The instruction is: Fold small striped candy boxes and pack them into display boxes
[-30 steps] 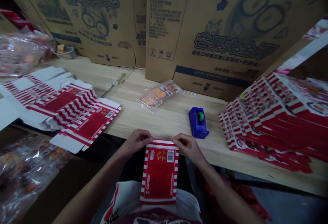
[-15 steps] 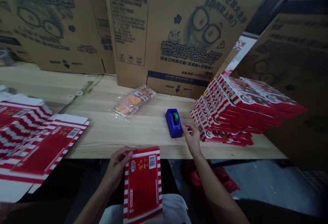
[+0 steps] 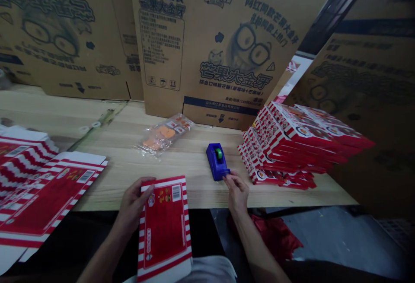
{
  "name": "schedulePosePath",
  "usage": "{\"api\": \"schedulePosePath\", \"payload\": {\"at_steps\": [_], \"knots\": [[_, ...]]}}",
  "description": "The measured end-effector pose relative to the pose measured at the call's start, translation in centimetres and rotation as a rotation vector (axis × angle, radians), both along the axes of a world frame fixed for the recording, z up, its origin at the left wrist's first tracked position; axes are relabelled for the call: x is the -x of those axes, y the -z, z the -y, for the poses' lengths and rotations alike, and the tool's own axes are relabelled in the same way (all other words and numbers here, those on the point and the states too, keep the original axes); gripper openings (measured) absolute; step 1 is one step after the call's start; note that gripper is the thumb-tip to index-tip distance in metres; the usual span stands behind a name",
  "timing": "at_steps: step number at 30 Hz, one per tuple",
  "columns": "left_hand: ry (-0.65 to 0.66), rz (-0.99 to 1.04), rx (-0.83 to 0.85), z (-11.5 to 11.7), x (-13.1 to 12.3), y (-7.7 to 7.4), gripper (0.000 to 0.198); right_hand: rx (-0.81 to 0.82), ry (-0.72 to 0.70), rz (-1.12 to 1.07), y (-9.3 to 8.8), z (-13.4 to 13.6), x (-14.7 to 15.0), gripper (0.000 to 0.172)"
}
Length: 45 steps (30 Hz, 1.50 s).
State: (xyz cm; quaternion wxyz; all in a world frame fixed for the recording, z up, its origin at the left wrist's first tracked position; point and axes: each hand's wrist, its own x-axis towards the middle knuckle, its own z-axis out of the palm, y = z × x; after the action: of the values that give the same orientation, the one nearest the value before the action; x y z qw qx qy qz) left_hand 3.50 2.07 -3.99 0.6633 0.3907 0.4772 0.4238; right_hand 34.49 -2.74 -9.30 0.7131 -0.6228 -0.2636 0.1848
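Observation:
In my left hand [image 3: 134,201] is a flat red-and-white striped carton [image 3: 166,227], held by its upper left corner with the thumb on top. The carton's printed side with a barcode faces up, its top end lies over the table's front edge, and a white edge shows at the bottom. My right hand [image 3: 237,192] is at the front end of a blue tape dispenser [image 3: 216,164], thumb and fingertips pinched at the cutter. The tape strip between them is too fine to make out clearly. A green roll [image 3: 218,153] sits in the dispenser.
Striped cartons [image 3: 285,144] are stacked at the right. Flat striped cartons [image 3: 55,196] lie at the left. A clear bag of orange pieces [image 3: 165,134] lies behind the dispenser. Large cardboard boxes [image 3: 207,49] line the back of the table. Red material [image 3: 275,235] lies below the table.
My right hand has come in from the dispenser's right side to its front end, fingertips pinched there. My left hand has shifted left with the carton, which now tilts slightly.

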Motion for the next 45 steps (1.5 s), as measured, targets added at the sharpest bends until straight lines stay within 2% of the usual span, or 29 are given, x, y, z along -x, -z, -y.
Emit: {"api": "schedulePosePath", "payload": {"at_steps": [2, 6, 8, 10, 12, 16, 17, 18, 21, 26, 29, 31, 33, 34, 35, 38, 40, 43, 45], "knots": [[0.051, -0.021, -0.005, -1.2, 0.7, -0.4, 0.054, 0.045, 0.002, 0.017, 0.9, 0.3, -0.3, 0.025], [0.252, -0.065, -0.063, -3.1, 1.7, -1.1, 0.042, 0.103, -0.015, 0.025, 2.2, 0.7, -1.3, 0.025], [0.337, -0.09, -0.098, -3.6, 1.9, -1.5, 0.038, 0.104, -0.021, 0.007, 2.1, 1.3, -1.3, 0.025], [0.409, -0.111, -0.112, -3.9, 1.8, -1.7, 0.037, 0.118, -0.082, -0.021, 1.1, 1.9, -0.6, 0.025], [0.486, -0.118, -0.105, -4.1, 1.5, -1.7, 0.037, 0.151, -0.293, -0.005, -0.8, 2.1, 1.0, 0.024], [0.61, -0.115, -0.133, -3.6, 0.1, -1.1, 0.035, 0.199, -0.99, 0.27, -5.1, 0.4, 5.7, 0.024], [0.624, -0.115, -0.157, -3.4, -0.2, -0.9, 0.034, 0.219, -1.079, 0.362, -5.8, -0.2, 6.8, 0.023], [0.631, -0.115, -0.184, -3.2, -0.4, -0.8, 0.032, 0.252, -1.11, 0.449, -6.2, -0.9, 7.7, 0.022], [0.62, -0.11, -0.26, -2.3, -0.3, -0.9, 0.029, 0.413, -1.092, 0.566, -6.1, -2.5, 9.1, 0.021], [0.67, -0.119, -0.311, -1.2, 0.9, -2.7, 0.028, 0.633, -1.447, 0.16, -5.4, -4.8, 8.7, 0.037], [0.672, -0.102, -0.389, -1.4, 1.6, -3.8, 0.026, 0.71, -1.662, 0.026, -5.4, -6.5, 9.5, 0.056], [0.669, -0.059, -0.408, -1.8, 2.3, -3.9, 0.024, 0.73, -1.888, -0.063, -5.4, -7.8, 10.8, 0.067], [0.573, -0.019, -0.378, -2.3, 3.2, -3.6, 0.023, 0.676, -2.058, -0.084, -5.5, -9.6, 12.1, 0.067], [0.462, -0.002, -0.334, -2.5, 3.9, -3.3, 0.024, 0.621, -2.052, 0.005, -5.7, -10.9, 12.6, 0.064], [0.311, 0.01, -0.267, -2.6, 4.6, -2.8, 0.026, 0.555, -1.969, 0.155, -6.1, -12.5, 13.0, 0.059], [-0.21, -0.023, -0.016, -2.3, 7.0, -0.5, 0.041, 0.352, -1.461, 0.648, -7.7, -19.2, 13.0, 0.043], [-0.409, -0.219, 0.001, -1.5, 8.6, 1.6, 0.047, 0.268, -1.201, 0.783, -8.6, -24.5, 12.7, 0.032], [-0.49, -0.78, -0.299, -0.4, 10.3, 4.8, 0.047, 0.199, -0.988, 0.945, -8.9, -31.3, 12.4, 0.017], [-0.363, -1.094, -0.58, -0.4, 10.5, 5.9, 0.058, 0.177, -0.938, 1.063, -8.3, -34.2, 12.5, 0.01]]}}
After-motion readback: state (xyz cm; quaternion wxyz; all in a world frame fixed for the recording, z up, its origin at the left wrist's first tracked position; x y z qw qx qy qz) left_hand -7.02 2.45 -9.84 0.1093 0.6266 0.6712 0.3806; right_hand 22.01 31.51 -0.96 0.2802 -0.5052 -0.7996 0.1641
